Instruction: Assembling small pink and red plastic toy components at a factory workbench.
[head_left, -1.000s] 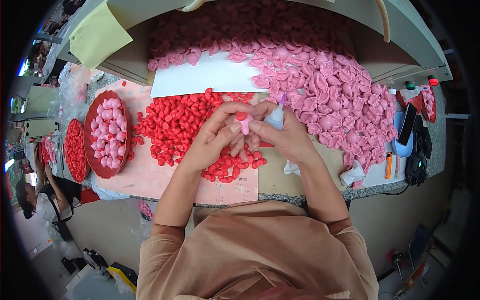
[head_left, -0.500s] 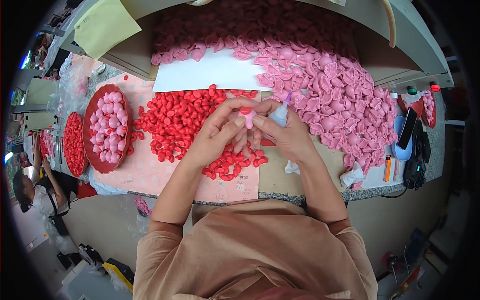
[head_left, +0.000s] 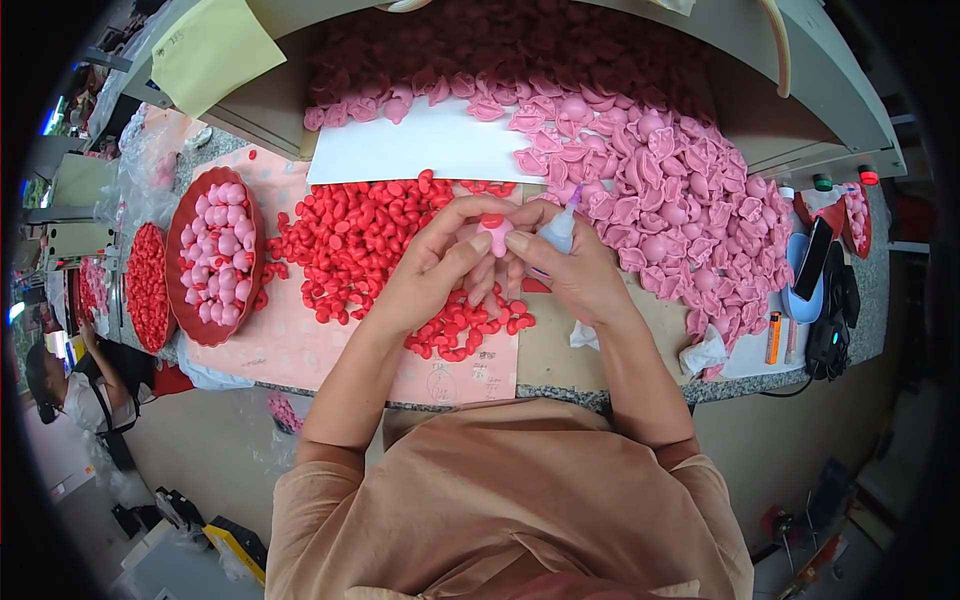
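Between my two hands is a small pink figure piece (head_left: 496, 239) with a red part on its top. My left hand (head_left: 430, 268) pinches it between thumb and fingers. My right hand (head_left: 584, 274) rests its thumb tip against the piece's other side, and also holds a translucent squeeze bottle (head_left: 559, 232) with a purple tip pointing up and away from me. Under and left of my hands lies a heap of glossy red bean-shaped pieces (head_left: 350, 240). To the right a large heap of pink moulded pieces (head_left: 680, 220) spreads out from the shelf opening.
At left a red scalloped tray (head_left: 186, 300) carries pink pieces with red parts, beside another tray of red pieces (head_left: 148, 290). On the right are a phone (head_left: 813, 258), an orange stick (head_left: 774, 338) and crumpled tissue (head_left: 705, 352). A co-worker (head_left: 90, 385) sits far left.
My hands, the pink figure piece and the bottle stay almost still. At far left, the co-worker's arm has shifted slightly.
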